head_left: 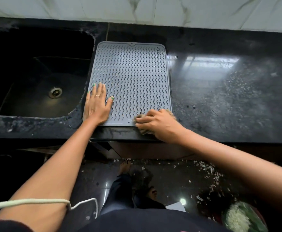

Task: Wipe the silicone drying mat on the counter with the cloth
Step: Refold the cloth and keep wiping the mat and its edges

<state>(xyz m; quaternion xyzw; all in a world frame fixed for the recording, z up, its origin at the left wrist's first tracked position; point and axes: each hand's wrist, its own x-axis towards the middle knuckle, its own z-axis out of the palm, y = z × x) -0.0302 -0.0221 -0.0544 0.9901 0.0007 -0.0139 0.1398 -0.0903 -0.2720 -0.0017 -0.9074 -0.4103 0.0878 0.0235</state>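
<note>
At the far left a black sink is sunk into the dark stone tabletop, with a round metal drain in its floor. Just beside the sink's right edge lies the grey silicone drying mat, flat on the tabletop, its long side running away from the person and its near edge close to the tabletop's front lip; wavy ridges cover its surface inside a raised rim. The left hand rests open and flat on the mat's near-left corner, fingers spread and pointing away, a ring on one finger and green polish on the nails, the palm partly over the mat's left rim. Further right, the right hand is closed around a bunched, brownish striped cloth, pressed at the mat's near-right corner, with parts of the cloth showing past the knuckles and under the fingers and hanging over the mat's near edge. To the right of the mat the polished tabletop shows pale window reflections. White marbled wall tiles run along behind it.
</note>
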